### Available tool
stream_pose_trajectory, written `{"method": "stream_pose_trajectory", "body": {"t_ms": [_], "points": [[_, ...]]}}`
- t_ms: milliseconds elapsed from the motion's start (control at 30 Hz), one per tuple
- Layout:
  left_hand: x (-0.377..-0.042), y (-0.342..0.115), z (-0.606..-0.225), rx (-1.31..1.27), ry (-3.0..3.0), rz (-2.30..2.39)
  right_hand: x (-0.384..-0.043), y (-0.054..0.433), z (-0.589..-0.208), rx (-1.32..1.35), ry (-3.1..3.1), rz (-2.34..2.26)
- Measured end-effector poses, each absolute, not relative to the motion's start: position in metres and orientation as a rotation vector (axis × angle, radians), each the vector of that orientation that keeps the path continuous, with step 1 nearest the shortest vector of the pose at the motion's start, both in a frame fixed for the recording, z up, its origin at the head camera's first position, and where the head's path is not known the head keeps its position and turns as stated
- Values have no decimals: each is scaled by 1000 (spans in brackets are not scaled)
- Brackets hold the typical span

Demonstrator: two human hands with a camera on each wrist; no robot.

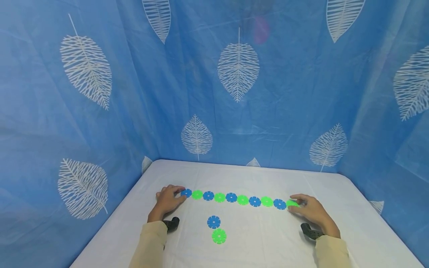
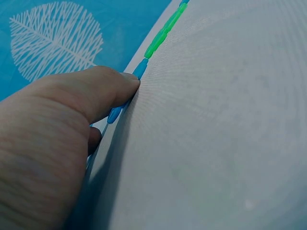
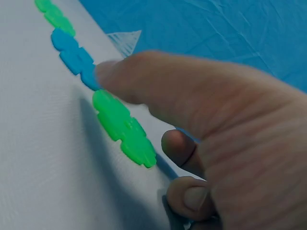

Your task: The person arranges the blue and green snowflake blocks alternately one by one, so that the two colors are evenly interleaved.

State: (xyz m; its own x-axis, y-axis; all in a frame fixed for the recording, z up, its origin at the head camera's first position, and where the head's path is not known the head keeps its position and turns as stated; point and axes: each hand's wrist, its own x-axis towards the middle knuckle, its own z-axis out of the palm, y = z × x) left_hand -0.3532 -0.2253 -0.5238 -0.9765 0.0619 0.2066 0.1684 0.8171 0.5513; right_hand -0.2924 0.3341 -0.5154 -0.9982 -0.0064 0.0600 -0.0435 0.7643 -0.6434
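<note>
A long row of notched plastic discs, blue and green by turns, runs across the white table in the head view. At its left end my left hand (image 1: 167, 200) pinches the blue disc (image 1: 186, 192), thumb in front and fingers behind. Round the green disc (image 1: 293, 203) at the right end, my right hand (image 1: 311, 211) curls its thumb and index finger. In the right wrist view that thumb overlaps the edge of the neighbouring blue disc (image 3: 72, 53), and the other fingers (image 3: 189, 196) are bent underneath. The right index fingertip is hidden there.
Nearer the front lie a loose blue disc (image 1: 213, 222) and a loose green disc (image 1: 219, 236), close together. Blue curtains (image 1: 207, 108) with white leaf prints stand behind and beside the white table (image 1: 264, 238). Each wrist carries a black strap mount (image 1: 311, 231).
</note>
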Motion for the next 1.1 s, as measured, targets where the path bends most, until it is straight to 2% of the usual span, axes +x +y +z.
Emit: {"method": "stream_pose_trajectory", "body": {"t_ms": [500, 833, 1100], "points": [[-354, -225, -522, -170, -2828, -871, -297, 328, -503, 22, -2749, 1239], [-352, -225, -521, -175, -2833, -875, -291, 302, -467, 344, -2422, 1390], [-355, -225, -523, -179, -2829, -875, -288, 283, -443, 436, -2417, 1317]]}}
